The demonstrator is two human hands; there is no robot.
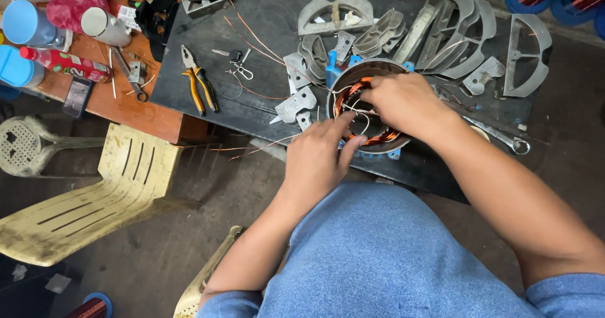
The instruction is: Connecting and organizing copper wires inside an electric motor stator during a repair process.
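Under both hands, motor stator (368, 107), left hand (318, 157) pinching white wire (362, 121), right hand (403, 100) curled on windings

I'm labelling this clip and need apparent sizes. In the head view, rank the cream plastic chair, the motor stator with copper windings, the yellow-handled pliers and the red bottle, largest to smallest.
1. Cream plastic chair, though it lies nearer the camera than the bench.
2. Motor stator, partly hidden by both hands.
3 and 4. Red bottle and yellow-handled pliers look about alike; I would not rank them.
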